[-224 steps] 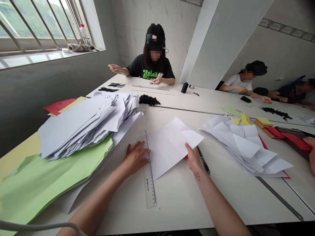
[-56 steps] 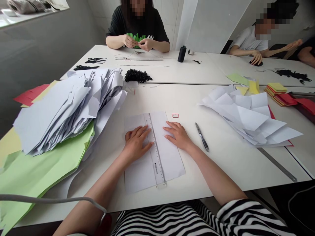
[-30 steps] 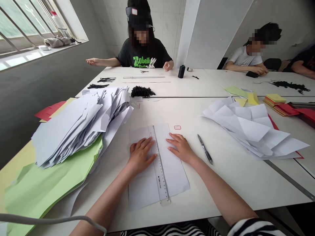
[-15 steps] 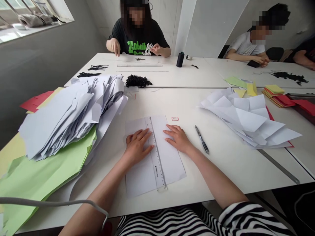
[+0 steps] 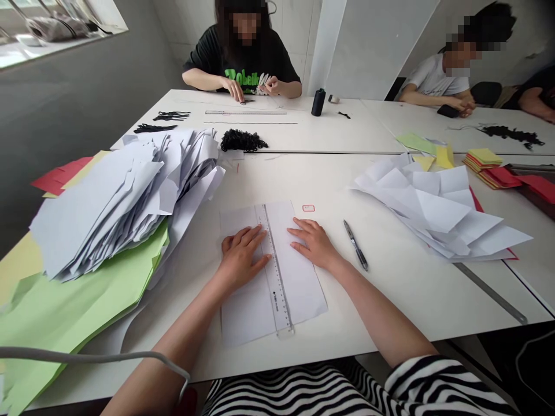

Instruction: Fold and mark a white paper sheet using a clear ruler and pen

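In the head view a sheet of white paper (image 5: 303, 292) lies flat on the table in front of me. A clear plastic ruler (image 5: 281, 300) runs lengthwise across its middle. My left hand (image 5: 241, 257) lies flat on the sheet's left half, fingers spread, with its fingertips at the ruler's left edge. On the right half rests my right hand (image 5: 314, 242), open and apart from the ruler, its fingers pointing left. A pen (image 5: 355, 245) lies on the table just right of that hand. Above the sheet is a small red-framed label (image 5: 308, 208).
A tall pile of white paper (image 5: 99, 202) over green sheets (image 5: 99, 294) stands at left. Folded white paper (image 5: 433, 202) and a metal ruler (image 5: 489, 292) lie at right. Across the table, a person (image 5: 243, 58) handles scissors near black cord (image 5: 243, 140) and a thread spool (image 5: 318, 103).
My hands, the paper and the ruler have stayed in place. The person opposite has moved a hand inward and down onto the scissors.
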Demonstrator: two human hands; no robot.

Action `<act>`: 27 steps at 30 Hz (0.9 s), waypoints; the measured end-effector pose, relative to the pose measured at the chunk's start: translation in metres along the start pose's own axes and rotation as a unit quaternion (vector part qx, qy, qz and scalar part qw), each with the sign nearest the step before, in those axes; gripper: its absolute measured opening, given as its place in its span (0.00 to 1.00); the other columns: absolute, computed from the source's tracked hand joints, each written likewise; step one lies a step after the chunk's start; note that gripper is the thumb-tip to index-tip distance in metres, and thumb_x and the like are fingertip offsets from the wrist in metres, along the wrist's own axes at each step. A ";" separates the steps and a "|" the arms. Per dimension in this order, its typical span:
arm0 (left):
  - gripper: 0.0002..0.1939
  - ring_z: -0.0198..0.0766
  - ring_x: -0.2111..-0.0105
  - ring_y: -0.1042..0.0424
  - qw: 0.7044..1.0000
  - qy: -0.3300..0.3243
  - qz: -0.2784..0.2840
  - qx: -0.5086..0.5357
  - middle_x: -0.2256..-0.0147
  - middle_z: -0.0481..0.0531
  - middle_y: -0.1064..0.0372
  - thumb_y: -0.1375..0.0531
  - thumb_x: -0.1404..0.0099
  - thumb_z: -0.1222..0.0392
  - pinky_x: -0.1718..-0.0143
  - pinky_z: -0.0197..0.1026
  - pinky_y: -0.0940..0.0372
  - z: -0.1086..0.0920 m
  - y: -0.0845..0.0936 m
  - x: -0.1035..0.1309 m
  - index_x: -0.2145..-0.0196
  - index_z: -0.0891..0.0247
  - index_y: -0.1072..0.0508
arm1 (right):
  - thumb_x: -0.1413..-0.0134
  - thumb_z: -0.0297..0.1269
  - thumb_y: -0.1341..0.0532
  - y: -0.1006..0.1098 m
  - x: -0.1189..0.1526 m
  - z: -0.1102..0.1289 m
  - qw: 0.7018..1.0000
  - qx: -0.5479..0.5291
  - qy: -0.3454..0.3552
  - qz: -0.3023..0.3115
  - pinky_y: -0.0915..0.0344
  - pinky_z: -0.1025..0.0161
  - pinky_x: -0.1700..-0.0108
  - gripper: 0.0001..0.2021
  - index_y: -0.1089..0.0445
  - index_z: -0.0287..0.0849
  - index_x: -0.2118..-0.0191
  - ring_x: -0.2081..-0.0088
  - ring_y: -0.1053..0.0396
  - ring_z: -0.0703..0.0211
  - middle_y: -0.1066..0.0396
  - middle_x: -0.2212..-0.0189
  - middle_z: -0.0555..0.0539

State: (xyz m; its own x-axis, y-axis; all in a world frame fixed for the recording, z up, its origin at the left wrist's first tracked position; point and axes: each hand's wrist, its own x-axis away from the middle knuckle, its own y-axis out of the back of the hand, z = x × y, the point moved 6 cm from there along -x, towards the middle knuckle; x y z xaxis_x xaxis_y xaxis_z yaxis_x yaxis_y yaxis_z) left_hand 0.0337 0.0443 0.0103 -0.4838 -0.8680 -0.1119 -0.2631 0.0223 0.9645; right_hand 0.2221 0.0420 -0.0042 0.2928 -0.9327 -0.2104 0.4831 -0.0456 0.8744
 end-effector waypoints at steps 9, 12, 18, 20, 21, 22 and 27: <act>0.26 0.48 0.41 0.52 1.000 -0.002 0.004 -0.011 0.40 0.50 0.51 0.50 0.37 0.47 0.47 0.55 0.56 0.003 -0.001 0.003 0.43 0.52 0.45 | 0.44 0.43 0.46 -0.001 0.001 0.004 1.000 -0.005 0.001 -0.001 0.44 0.48 0.46 0.19 0.38 0.50 0.46 0.43 0.50 0.51 0.47 0.41 0.50; 0.26 0.48 0.41 0.52 1.000 -0.002 0.001 -0.009 0.40 0.50 0.51 0.50 0.37 0.47 0.46 0.55 0.56 0.004 -0.001 0.003 0.42 0.52 0.45 | 0.43 0.43 0.46 -0.001 0.000 0.004 1.000 -0.005 -0.001 0.002 0.45 0.49 0.46 0.19 0.37 0.50 0.46 0.42 0.50 0.52 0.48 0.40 0.50; 0.26 0.48 0.41 0.52 1.000 -0.005 -0.002 -0.010 0.40 0.50 0.51 0.51 0.37 0.47 0.47 0.55 0.56 0.004 -0.002 0.003 0.42 0.53 0.45 | 0.44 0.43 0.46 0.000 0.000 0.005 1.000 -0.003 -0.001 0.000 0.43 0.49 0.47 0.19 0.38 0.50 0.46 0.43 0.50 0.51 0.47 0.41 0.49; 0.26 0.48 0.41 0.52 1.000 -0.004 -0.002 -0.012 0.40 0.49 0.51 0.51 0.37 0.47 0.47 0.55 0.56 0.004 -0.003 0.003 0.42 0.52 0.45 | 0.44 0.43 0.46 0.000 0.000 0.005 1.000 -0.004 0.000 -0.001 0.43 0.49 0.47 0.19 0.37 0.50 0.47 0.43 0.49 0.51 0.47 0.41 0.49; 0.26 0.48 0.41 0.52 1.000 -0.003 0.000 -0.013 0.40 0.49 0.51 0.51 0.37 0.47 0.47 0.55 0.56 0.005 -0.003 0.003 0.42 0.52 0.45 | 0.44 0.43 0.46 0.000 0.001 0.005 1.000 -0.005 0.000 -0.002 0.43 0.49 0.47 0.19 0.37 0.50 0.47 0.43 0.49 0.51 0.47 0.41 0.49; 0.26 0.48 0.41 0.52 1.000 -0.002 0.000 -0.014 0.40 0.48 0.51 0.51 0.37 0.47 0.47 0.55 0.56 0.005 -0.003 0.003 0.42 0.52 0.45 | 0.44 0.43 0.46 0.000 0.001 0.004 1.000 -0.005 0.001 -0.003 0.43 0.49 0.46 0.19 0.37 0.50 0.47 0.43 0.50 0.50 0.47 0.41 0.49; 0.26 0.48 0.41 0.52 1.000 -0.004 0.001 -0.016 0.40 0.48 0.51 0.51 0.37 0.47 0.47 0.55 0.56 0.004 -0.003 0.003 0.42 0.52 0.45 | 0.44 0.43 0.46 -0.002 0.001 0.002 1.000 -0.003 0.003 -0.004 0.44 0.49 0.46 0.19 0.38 0.50 0.46 0.42 0.50 0.51 0.47 0.41 0.49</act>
State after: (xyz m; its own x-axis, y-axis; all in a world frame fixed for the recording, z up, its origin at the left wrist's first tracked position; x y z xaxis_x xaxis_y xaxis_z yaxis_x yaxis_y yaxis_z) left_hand 0.0297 0.0438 0.0061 -0.4907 -0.8642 -0.1115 -0.2348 0.0079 0.9720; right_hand 0.2196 0.0407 -0.0048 0.2941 -0.9301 -0.2198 0.4910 -0.0503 0.8697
